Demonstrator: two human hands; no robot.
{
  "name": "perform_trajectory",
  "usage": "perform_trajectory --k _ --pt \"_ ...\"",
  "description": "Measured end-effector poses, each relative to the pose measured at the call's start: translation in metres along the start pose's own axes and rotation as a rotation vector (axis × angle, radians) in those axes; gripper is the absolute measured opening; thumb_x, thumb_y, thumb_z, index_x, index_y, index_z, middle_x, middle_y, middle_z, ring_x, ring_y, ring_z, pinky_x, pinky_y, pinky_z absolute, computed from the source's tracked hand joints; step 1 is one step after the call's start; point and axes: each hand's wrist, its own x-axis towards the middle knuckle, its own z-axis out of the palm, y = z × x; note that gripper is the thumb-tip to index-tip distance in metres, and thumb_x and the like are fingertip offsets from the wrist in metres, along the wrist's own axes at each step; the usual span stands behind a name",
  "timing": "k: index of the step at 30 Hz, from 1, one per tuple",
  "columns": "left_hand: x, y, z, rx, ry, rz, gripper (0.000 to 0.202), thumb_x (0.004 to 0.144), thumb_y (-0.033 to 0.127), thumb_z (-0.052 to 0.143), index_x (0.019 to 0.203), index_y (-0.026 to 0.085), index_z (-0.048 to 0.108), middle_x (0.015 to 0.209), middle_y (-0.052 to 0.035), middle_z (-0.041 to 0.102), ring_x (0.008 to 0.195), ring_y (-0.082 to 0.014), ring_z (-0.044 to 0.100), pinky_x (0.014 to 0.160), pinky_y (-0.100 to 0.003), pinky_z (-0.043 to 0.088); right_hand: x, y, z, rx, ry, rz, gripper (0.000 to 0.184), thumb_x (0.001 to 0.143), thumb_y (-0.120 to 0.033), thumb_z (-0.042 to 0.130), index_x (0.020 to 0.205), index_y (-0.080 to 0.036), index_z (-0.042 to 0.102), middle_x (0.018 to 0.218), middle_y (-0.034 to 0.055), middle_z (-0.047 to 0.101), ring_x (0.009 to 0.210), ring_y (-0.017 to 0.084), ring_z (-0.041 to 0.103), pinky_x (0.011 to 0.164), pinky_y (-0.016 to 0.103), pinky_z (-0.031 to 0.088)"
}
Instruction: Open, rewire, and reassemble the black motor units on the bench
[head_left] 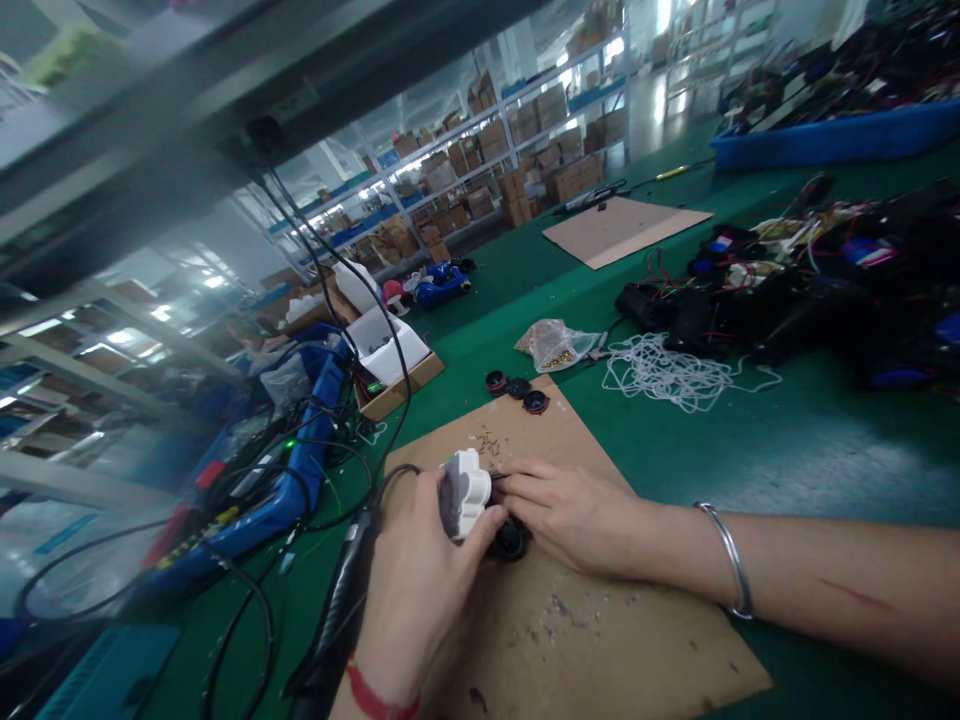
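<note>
Free passage right of the right hand (pixel 577 515), across the cardboard sheet (pixel 600 640) and onto the green surface (pixel 817 460). Almost no gap between the hands at the white plastic housing (pixel 466 490). Left of the left hand (pixel 427 590), route obstructed by a black corded pen-shaped tool (pixel 337 590) and loose black cables (pixel 390 400). Farther along, three round black parts (pixel 517 388), a coil of white wire (pixel 667 372) and a heap of wired black units (pixel 795 290) in the way.

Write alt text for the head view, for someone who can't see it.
The left hand grips a white plastic part while the right hand touches it, above a cardboard sheet on a green bench. Black rings lie nearby.
</note>
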Motion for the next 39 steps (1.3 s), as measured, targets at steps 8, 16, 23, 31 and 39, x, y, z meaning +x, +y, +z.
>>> perform_trajectory --k 8,16,23,31,39 --pt "-0.003 -0.02 0.002 -0.723 -0.033 0.026 0.075 0.069 0.035 0.074 0.133 0.025 0.035 0.129 -0.0123 0.053 0.109 -0.0268 0.06 0.089 -0.04 0.051 0.002 0.0 -0.006 -0.038 0.016 0.004 0.024 0.089 -0.011 0.048 0.107 -0.005 0.063 0.105 0.0156 0.066 0.107 0.024 0.05 0.085 0.036 0.05" --pt "-0.023 -0.028 0.022 -0.69 0.247 0.152 0.089 0.059 0.024 0.084 0.135 0.03 0.039 0.135 -0.0095 0.047 0.119 -0.0267 0.052 0.092 -0.034 0.05 0.008 -0.009 -0.005 -0.079 0.021 0.087 0.017 0.089 -0.019 0.053 0.09 -0.007 0.064 0.091 0.0122 0.066 0.092 0.025 0.051 0.071 0.034 0.049" --pt "-0.023 -0.011 0.032 -0.766 0.29 0.101 0.085 0.066 0.028 0.08 0.137 0.028 0.032 0.125 -0.0101 0.054 0.111 -0.0245 0.058 0.087 -0.033 0.052 0.012 -0.012 0.003 -0.142 0.114 0.126 0.013 0.091 -0.014 0.052 0.085 -0.01 0.062 0.084 0.0099 0.065 0.085 0.023 0.052 0.059 0.031 0.045" --pt "-0.008 -0.004 0.019 -0.885 0.124 -0.177 0.062 0.079 0.046 0.065 0.132 0.023 0.041 0.123 -0.0085 0.056 0.105 -0.0234 0.06 0.084 -0.034 0.052 0.012 -0.013 -0.002 -0.085 0.074 0.171 0.02 0.086 -0.029 0.061 0.087 -0.009 0.063 0.088 0.01 0.065 0.09 0.024 0.053 0.063 0.032 0.048" --pt "-0.019 0.0 0.026 -0.767 0.246 0.088 0.083 0.069 0.031 0.077 0.138 0.028 0.03 0.13 -0.0095 0.048 0.115 -0.0248 0.053 0.091 -0.032 0.049 0.016 -0.015 0.001 -0.1 0.126 0.209 0.02 0.087 -0.029 0.061 0.084 -0.009 0.064 0.081 0.0103 0.065 0.083 0.023 0.053 0.057 0.03 0.044"
